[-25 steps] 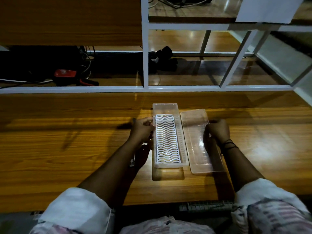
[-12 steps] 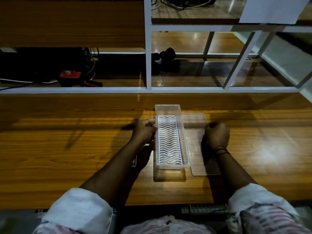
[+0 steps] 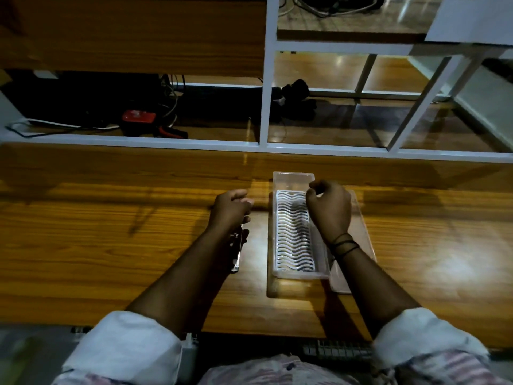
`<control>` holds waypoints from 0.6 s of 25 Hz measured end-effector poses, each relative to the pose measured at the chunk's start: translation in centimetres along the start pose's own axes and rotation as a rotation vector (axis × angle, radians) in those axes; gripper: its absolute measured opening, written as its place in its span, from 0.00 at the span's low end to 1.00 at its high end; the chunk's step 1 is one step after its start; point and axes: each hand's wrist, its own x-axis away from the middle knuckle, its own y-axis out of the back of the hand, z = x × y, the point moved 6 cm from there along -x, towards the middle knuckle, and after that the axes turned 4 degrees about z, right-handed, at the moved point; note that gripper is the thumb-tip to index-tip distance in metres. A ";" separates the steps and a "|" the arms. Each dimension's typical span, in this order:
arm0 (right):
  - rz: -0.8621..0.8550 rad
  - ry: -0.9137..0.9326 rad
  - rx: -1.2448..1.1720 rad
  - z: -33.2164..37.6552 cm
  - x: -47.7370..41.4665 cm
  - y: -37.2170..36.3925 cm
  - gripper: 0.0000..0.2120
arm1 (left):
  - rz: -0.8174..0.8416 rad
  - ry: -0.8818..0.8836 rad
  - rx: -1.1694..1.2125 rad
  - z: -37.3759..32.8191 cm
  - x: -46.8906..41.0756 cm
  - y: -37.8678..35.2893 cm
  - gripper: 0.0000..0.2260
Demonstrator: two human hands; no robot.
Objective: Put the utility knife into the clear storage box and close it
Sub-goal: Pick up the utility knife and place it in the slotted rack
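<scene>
Two hands over the wooden table point(image 3: 111, 245), and the job is barely under way. The clear storage box point(image 3: 294, 179) lies open between them, nearer the right hand point(image 3: 329, 209), with a white wavy-slotted insert point(image 3: 294, 240) sitting in its base. Its lid point(image 3: 361, 245) lies flat on the table under and just outside the right forearm, touching or nearly touching the box's side, so the closing is not yet done.

The right hand hovers over the far end of the box, fingers curled with thumb and forefinger pinched; I cannot tell whether anything is between them. The left hand point(image 3: 231, 208) sits loosely curled just left of the box. Beneath the left wrist, on the table, lies a slim shiny object point(image 3: 237, 251), most likely the utility knife, though the forearm covers much of it. Whether the hand grips its far end is hidden.

So, as I judge it: lid off, box ready, knife outside. Left to do: knife in, lid on.

As for writing, none can be read. A red device point(image 3: 138, 117) on the shelf beyond the left hand shows marks too small to make out.
</scene>
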 end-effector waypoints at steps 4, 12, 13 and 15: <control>0.129 0.131 0.009 3.8 1.8 -3.5 0.07 | -0.104 0.041 -0.073 1.9 0.2 3.4 0.15; 0.472 0.331 0.197 9.2 5.4 -11.4 0.07 | -0.188 0.124 -0.288 4.8 1.4 6.3 0.12; 0.511 0.317 0.249 9.6 5.7 -12.0 0.08 | -0.194 0.136 -0.272 5.0 1.4 6.3 0.11; 0.593 0.250 0.323 9.9 6.2 -13.0 0.05 | -0.218 0.145 -0.225 5.4 1.5 6.2 0.09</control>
